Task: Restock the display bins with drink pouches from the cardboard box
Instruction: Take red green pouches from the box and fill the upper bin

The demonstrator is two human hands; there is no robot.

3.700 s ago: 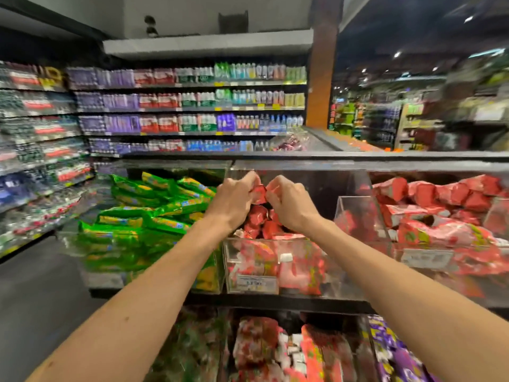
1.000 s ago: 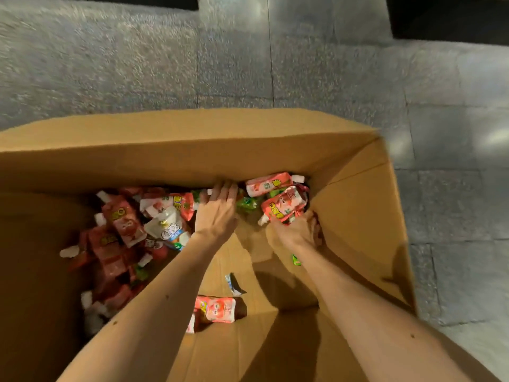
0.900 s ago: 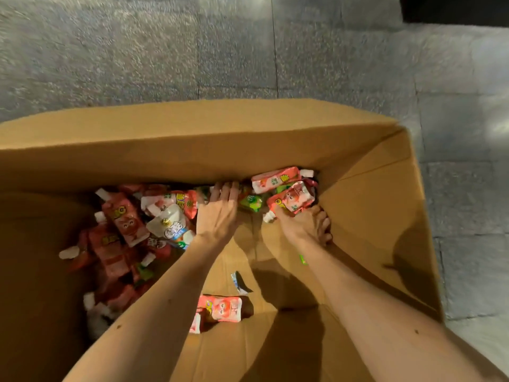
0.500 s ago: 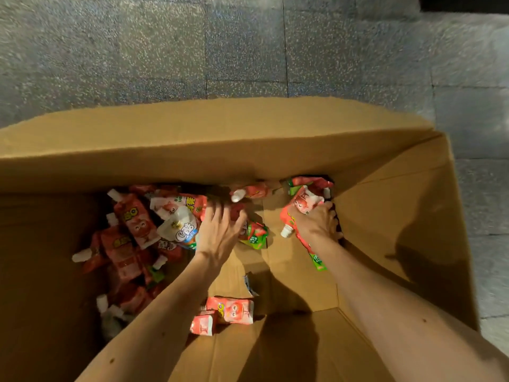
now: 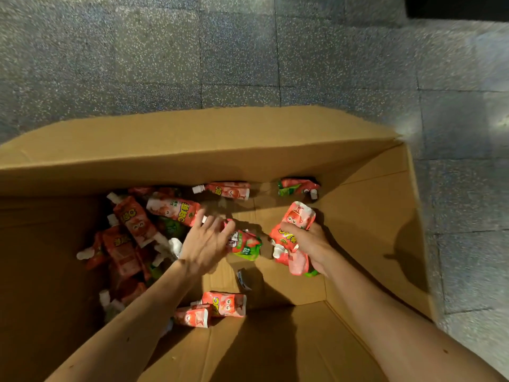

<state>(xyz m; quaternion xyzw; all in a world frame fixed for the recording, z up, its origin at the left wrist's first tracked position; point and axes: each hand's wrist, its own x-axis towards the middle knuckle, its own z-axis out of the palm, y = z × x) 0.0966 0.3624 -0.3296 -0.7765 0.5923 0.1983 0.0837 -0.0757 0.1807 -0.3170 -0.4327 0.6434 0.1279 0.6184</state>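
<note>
Right hand (image 5: 308, 244), frame centre-right, is closed around a bunch of red spouted drink pouches (image 5: 292, 232) for one carry. Left hand (image 5: 205, 245), spread, empty, is reaching for a green-trimmed pouch (image 5: 245, 245) inside the brown cardboard box (image 5: 192, 153).

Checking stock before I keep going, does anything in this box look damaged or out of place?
No leaks or burst pouches show. One small dark scrap lies loose on the cardboard box floor between the hands; what it is I cannot tell.
</note>
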